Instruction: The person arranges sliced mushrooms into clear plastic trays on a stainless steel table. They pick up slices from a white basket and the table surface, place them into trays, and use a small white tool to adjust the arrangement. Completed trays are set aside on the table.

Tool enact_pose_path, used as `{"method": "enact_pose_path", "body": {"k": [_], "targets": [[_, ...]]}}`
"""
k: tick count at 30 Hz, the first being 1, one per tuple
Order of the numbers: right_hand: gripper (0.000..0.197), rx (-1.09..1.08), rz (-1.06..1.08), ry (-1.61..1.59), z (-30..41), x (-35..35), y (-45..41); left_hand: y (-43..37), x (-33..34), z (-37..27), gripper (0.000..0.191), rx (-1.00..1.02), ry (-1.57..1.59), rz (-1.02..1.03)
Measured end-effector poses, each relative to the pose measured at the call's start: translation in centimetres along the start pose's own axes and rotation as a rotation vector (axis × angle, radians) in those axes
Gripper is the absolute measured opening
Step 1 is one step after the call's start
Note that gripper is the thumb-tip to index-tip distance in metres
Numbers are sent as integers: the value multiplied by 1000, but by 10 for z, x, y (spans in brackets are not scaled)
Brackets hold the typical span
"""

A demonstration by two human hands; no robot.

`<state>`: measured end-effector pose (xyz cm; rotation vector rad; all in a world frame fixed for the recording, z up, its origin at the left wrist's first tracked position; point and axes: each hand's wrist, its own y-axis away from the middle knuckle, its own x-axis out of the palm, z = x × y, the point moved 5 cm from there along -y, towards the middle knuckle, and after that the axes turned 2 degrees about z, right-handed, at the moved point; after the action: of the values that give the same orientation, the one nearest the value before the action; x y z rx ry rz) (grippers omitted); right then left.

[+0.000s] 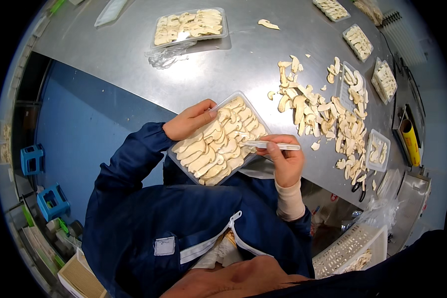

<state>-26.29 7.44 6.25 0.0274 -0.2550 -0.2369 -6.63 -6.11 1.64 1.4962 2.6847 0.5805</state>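
Note:
My left hand (193, 119) grips the upper left edge of a clear plastic tray (242, 97), its thumb lying along the rim. Overlapping rows of sliced mushrooms (219, 141) fill this tray, which is tilted over the table's near edge above my lap. In my right hand (287, 160) I hold pale plastic tweezers (275, 145) between thumb and fingers. The tips reach over the slices near the tray's right side; whether they pinch a slice, I cannot tell.
A loose pile of mushroom slices (320, 111) spreads on the steel table (115, 67). Another filled tray (190, 28) stands far back, beside crumpled film (167, 56). Smaller filled trays (358, 43) line the right. Black-handled scissors (361, 188) lie near a yellow roll (409, 141). A white basket (346, 249) stands below.

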Motion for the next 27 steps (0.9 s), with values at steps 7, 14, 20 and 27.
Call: {"method": "enact_pose_path", "body": {"k": [7,14,20,27], "targets": [[14,26,22,64,-11,11,-3,2,1,0,28,0,-5,7],[13,55,62,58,-18,13,-5,1,1,4,28,5,-23,14],[13,53,102,35,-19,13,-6,0,2,3,28,-1,-18,23],[12,13,62,68,-7,1,-6,0,4,-1,26,-11,16,13]]}}
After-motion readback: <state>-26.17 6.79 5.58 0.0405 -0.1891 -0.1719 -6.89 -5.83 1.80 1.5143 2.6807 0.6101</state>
